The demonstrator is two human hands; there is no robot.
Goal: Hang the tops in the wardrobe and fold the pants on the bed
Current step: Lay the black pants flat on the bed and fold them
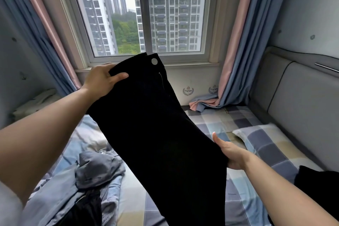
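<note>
Above the checked bed (pixel 229 121), black pants (pixel 152 124) hang lifted — soft, limp cloth, probably best gripped at the firmer waistband and along a leg. At the waistband's corner the left hand (pixel 102 80) pinches tight; the right hand (pixel 230 152) clasps the side edge lower down.

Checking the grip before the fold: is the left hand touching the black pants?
Touching. The head view shows the left hand pinching the black pants at the waistband.
</note>
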